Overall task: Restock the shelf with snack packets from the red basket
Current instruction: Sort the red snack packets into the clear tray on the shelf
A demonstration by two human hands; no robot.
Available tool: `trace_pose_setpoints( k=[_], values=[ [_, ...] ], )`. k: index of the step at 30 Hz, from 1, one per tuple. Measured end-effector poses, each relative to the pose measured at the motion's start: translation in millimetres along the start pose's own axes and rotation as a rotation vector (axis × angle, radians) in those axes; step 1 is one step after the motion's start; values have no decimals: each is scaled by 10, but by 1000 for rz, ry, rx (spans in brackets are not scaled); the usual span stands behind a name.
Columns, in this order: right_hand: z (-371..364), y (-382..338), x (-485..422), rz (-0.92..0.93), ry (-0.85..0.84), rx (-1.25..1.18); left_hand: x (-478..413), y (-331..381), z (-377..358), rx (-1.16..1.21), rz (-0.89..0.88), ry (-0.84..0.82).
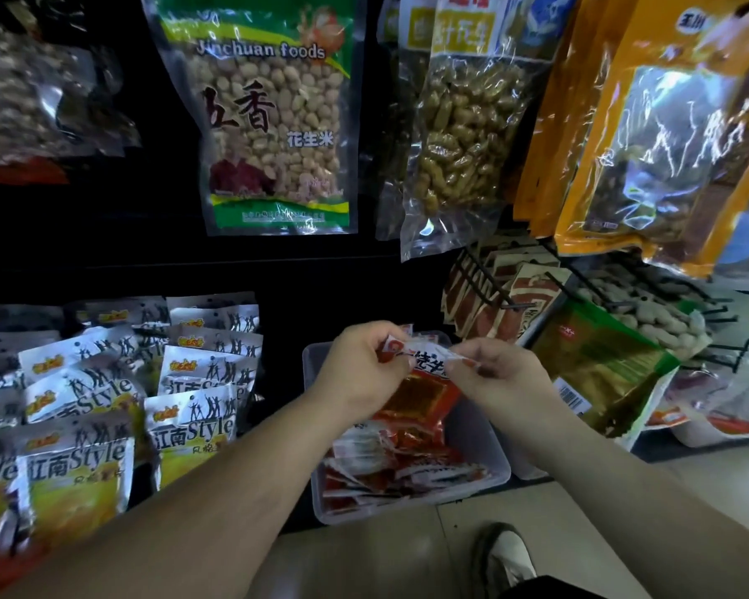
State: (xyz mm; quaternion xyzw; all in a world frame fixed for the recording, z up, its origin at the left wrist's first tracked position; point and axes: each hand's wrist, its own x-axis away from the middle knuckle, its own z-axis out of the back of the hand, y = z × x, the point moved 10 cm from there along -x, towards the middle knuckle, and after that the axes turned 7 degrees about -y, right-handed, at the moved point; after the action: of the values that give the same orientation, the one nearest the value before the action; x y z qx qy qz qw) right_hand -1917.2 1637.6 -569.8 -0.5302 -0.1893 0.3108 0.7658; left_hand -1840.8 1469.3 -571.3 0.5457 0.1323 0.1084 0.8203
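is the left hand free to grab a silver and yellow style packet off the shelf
Probably not yet: the left hand pinches the red and white snack packet together with the right hand. The silver and yellow packets lie uncovered beside it.

Your left hand (361, 366) and right hand (496, 376) cover the red packet's (420, 395) ends; the top edge crops the peanut bag (273, 123).
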Motion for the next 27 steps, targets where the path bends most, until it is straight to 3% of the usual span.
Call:
trace_pose_setpoints(
  k=[7, 13, 16, 23, 27],
  values=[
    [-33, 302, -430, -21, -104, 497, -176, -509, -297, -96, 30, -24],
    [-135, 975, -478, -111, -194, 542, -123, -1303, -718, -476, 320, -437],
    [-177, 1221, -447, -139, -240, 585, -96, -1454, -831, -634, 351, -517],
    [-225, 1465, -403, -174, -356, 499, -128, -1348, -1114, -873, 261, -480],
    [-216, 1486, -344, -177, -365, 518, -187, -1198, -1146, -708, 234, -422]
  ],
)
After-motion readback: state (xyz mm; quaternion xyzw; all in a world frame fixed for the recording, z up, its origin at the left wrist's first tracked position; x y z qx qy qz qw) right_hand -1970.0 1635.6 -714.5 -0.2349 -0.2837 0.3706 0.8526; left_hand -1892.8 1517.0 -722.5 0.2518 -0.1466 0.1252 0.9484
